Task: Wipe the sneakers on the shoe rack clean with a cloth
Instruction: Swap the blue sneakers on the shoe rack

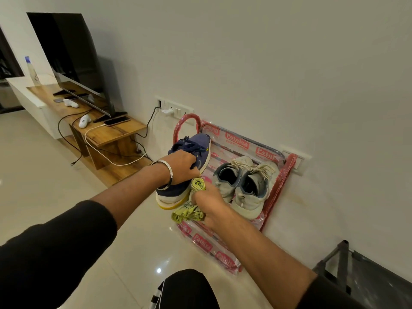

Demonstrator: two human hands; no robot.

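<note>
Navy sneaker (187,166) gripped by left hand (181,167) fingers, right hand (210,205) fingers pinching green cloth (189,211)

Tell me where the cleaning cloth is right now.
In the head view, the yellow-green cloth is bunched in the right hand, low centre, against the blue sneaker held by the left hand.
</note>
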